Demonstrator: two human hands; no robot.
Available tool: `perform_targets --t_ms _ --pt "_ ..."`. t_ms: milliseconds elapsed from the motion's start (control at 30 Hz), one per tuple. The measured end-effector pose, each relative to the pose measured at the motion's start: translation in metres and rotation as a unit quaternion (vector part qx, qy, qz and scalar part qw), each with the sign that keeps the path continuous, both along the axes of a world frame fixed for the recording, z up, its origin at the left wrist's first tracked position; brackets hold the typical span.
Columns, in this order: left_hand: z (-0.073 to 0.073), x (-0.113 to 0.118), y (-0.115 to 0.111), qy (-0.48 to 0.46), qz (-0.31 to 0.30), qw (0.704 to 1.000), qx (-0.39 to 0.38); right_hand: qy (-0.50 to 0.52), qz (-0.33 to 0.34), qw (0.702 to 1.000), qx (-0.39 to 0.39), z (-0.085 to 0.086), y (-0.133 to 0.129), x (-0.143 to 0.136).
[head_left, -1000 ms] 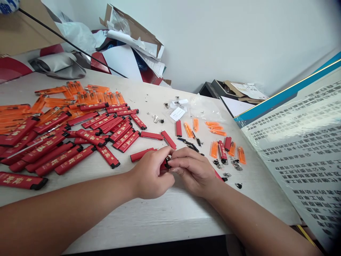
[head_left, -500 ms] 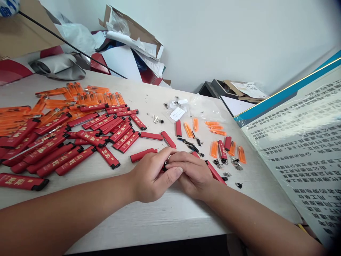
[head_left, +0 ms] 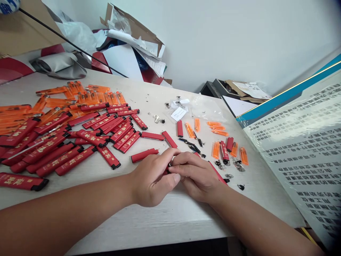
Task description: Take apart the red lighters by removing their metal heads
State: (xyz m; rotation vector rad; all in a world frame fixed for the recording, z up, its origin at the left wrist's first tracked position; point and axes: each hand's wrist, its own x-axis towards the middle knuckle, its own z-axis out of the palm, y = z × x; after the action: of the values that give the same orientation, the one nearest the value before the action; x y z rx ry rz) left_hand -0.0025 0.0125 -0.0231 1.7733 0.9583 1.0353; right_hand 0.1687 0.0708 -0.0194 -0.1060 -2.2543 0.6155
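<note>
Over the table's front middle, my left hand [head_left: 157, 177] is closed around a lighter [head_left: 169, 165], with its thumb stretched along the near side. Only a small dark and metallic end and a trace of red show between the fingers. My right hand [head_left: 197, 176] presses its curled fingers against that same end. Just beyond the left hand lies a red lighter case [head_left: 144, 155]. Another red piece [head_left: 217, 173] is partly covered by the right hand. Black slender parts [head_left: 190, 144] rest behind the hands.
Red lighters with gold lettering [head_left: 76, 160] are heaped at left, with orange lighter bodies [head_left: 16, 117] behind them. Orange pieces [head_left: 243, 155] and small metal parts [head_left: 238, 165] lie at right. A printed board [head_left: 293, 149] leans along the right edge. Boxes and papers [head_left: 135, 42] stand at the back.
My right hand has shifted slightly right, and its fingers have drawn back a little from the left thumb. More of the lighter's metallic end shows. The view has moved slightly.
</note>
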Motion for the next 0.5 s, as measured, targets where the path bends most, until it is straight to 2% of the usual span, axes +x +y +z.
perform_targets --t_ms 167,500 --pt "-0.0031 -0.0013 0.0017 -0.025 -0.017 1.000 0.007 0.002 0.015 1.000 -0.024 0.0027 0.0014 -0.0002" --pt "-0.0077 -0.0011 0.0043 -0.062 -0.011 0.998 -0.018 -0.016 0.001 1.000 -0.005 0.0053 0.0039 -0.0012"
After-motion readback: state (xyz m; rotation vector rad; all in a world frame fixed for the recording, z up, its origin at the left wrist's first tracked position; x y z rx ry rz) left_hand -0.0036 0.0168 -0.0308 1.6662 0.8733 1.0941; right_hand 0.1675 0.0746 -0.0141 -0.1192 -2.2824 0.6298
